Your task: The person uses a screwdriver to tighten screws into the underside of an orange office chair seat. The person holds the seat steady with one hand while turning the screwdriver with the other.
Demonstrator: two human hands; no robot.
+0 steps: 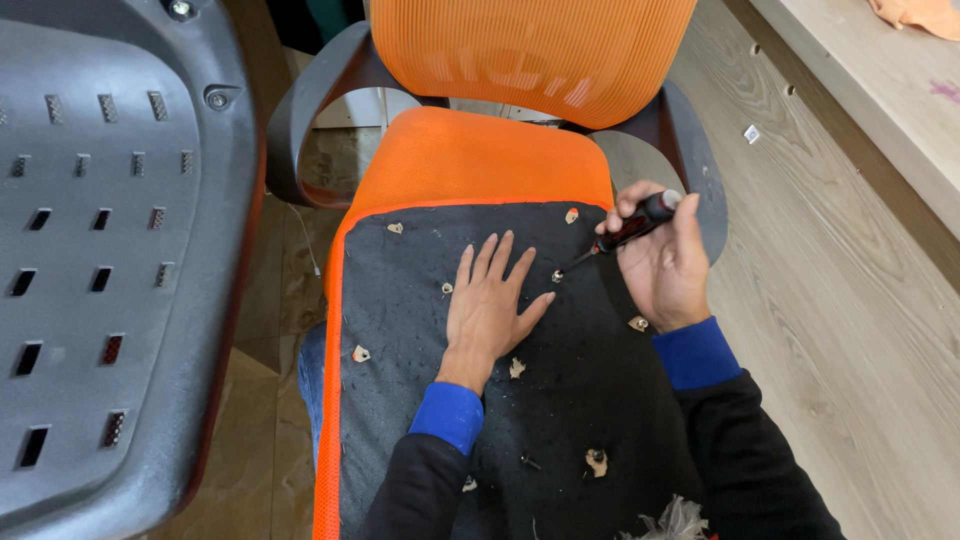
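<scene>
From the head camera, looking down: a chair seat cushion (560, 400) lies upside down across the person's lap, black cloth side up, with an orange edge around it. The left hand (490, 305) lies flat on the black cloth, fingers spread wide, holding nothing, just pressing the cushion down. The right hand (665, 265) is closed around a screwdriver (625, 230) with a red and black handle. Its thin tip points down at a small metal screw (557, 275), which sits just beside the left hand's fingertips.

How far along, as best I can judge: the tip is at this 1 screw, and I cannot tell if the screw is tight or loose. About 7 other holes in the cloth look torn and bare, with pale fluff showing. 1 small dark screw (530, 463) lies loose on the cloth near the left sleeve. So a lot of spots seem to have no screw in them.

Room to move: a big grey plastic seat shell (110, 260) stands close on the left. An orange mesh chair (500, 110) with grey armrests sits right in front, touching the cushion's far end. On the right the wooden floor (830, 300) is open.
</scene>
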